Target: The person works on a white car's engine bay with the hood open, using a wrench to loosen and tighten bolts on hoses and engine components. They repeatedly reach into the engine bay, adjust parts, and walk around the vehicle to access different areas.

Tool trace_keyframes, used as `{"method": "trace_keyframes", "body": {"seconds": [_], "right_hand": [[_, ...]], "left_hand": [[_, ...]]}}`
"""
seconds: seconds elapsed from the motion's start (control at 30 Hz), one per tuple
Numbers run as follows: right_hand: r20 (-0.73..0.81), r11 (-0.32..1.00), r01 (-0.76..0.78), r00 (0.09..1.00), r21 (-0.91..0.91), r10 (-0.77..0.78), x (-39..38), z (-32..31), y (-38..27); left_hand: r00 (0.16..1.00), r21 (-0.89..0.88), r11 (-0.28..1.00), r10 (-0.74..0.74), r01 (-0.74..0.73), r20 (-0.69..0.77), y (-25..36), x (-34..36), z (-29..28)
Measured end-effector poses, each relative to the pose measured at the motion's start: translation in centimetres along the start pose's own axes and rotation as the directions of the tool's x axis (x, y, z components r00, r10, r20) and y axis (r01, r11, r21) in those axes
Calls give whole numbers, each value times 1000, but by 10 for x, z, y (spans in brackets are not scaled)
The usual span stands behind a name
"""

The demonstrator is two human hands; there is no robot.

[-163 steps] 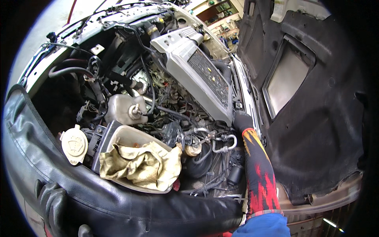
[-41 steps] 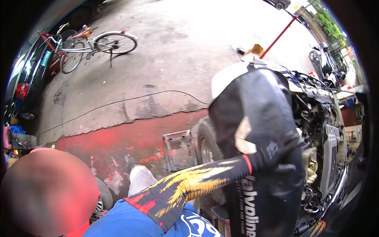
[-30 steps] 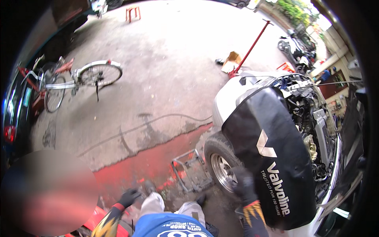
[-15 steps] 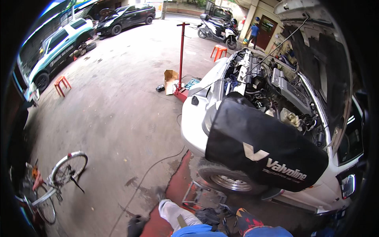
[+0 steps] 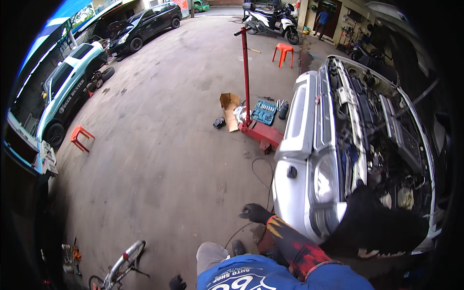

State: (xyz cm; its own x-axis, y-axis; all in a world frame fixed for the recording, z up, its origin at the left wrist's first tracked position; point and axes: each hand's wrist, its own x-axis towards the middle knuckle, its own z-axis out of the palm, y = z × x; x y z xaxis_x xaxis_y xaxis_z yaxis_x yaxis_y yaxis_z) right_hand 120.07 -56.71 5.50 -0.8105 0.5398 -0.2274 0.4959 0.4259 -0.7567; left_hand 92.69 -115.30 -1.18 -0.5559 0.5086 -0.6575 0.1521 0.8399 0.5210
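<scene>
My right hand (image 5: 256, 213), in a black glove below a red, yellow and black sleeve, reaches out beside the front bumper (image 5: 290, 193) of a silver vehicle. Its fingers are loosely bent and apart, with nothing seen in them. At the lower edge my left hand (image 5: 177, 282), also black-gloved, hangs low over the floor; its fingers look parted and hold nothing visible. The vehicle's engine bay (image 5: 382, 130) lies exposed under a raised hood. A black fender cover (image 5: 382, 222) drapes over its near side.
A red floor jack (image 5: 263, 134) with a tall handle stands before the bumper, near a blue socket set (image 5: 264, 112) and a cardboard box (image 5: 230, 111). A cable (image 5: 254, 166) lies on the floor. Orange stools (image 5: 283, 54), a bicycle (image 5: 123, 263), a motorcycle (image 5: 270, 21) and parked vehicles stand around.
My view has shifted forward toward the vehicle's front, so the jack and socket set show more fully. My right arm has swung out ahead beside the bumper; my left hand remains low.
</scene>
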Motion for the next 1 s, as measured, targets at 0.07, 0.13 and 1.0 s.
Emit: {"method": "trace_keyframes", "body": {"seconds": [0.07,0.13,1.0], "right_hand": [[-122,999,-33,992,31,37,65,-16,-32],[142,880,-316,949,354,283,133,-32,-25],[-493,849,-459,820,-261,291,728,-273,225]], "left_hand": [[874,733,522,441,-437,207,-3,40,-43],[708,672,224,187,-706,681,19,107,-81],[887,-115,896,442,-429,135,1026,1048,-423]]}}
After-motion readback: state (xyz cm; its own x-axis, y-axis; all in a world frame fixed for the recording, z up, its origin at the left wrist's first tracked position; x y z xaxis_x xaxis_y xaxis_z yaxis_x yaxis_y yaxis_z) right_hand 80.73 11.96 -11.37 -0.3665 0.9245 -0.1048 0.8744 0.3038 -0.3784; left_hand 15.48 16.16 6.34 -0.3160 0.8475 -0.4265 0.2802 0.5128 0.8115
